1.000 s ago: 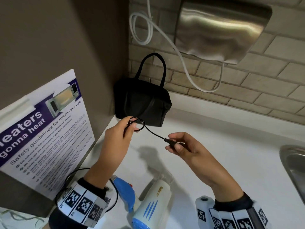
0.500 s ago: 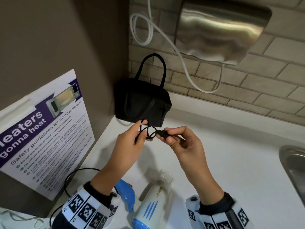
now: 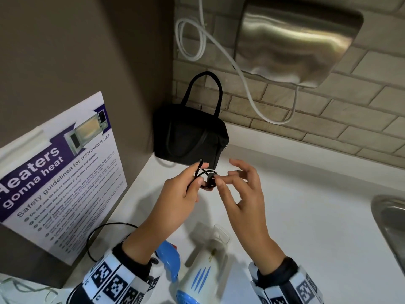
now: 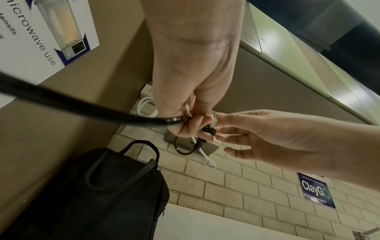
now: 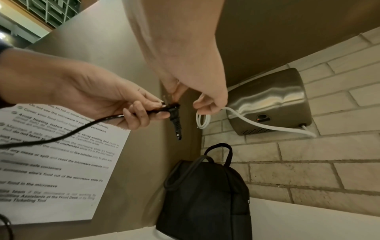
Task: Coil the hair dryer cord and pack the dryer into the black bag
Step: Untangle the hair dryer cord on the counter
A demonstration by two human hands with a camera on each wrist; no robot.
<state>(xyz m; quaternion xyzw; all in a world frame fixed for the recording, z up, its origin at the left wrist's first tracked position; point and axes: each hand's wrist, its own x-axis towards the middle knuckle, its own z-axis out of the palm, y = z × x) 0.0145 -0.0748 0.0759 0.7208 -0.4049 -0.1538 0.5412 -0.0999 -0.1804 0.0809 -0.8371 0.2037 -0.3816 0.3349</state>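
A steel hand dryer (image 3: 293, 40) is mounted on the brick wall at the upper right of the head view, with a white cable (image 3: 230, 62) looped beside it and hanging down across the bricks. A microwave safety poster (image 3: 61, 172) is fixed to the brown panel at the left, and the rim of a sink (image 3: 390, 216) is seen at the right edge. The black bag (image 3: 190, 141) is stood upright in the corner at the centre of the frame, on the white desk (image 3: 306, 205), directly behind the hands. The cord (image 3: 198, 172) is gripped in the curled fingers of the left hand (image 3: 182, 198), just in front of the bag, with small loops gathered there. The plug (image 5: 174, 116) is pinched between thumb and forefinger of the right hand (image 3: 241, 194), whose other fingers are spread. The hair dryer (image 3: 197, 277) is laid on the desk at the bottom centre, below both wrists and well apart from the bag; its rear is cut off by the lower edge. The run of cord from the dryer is largely hidden behind the left forearm.
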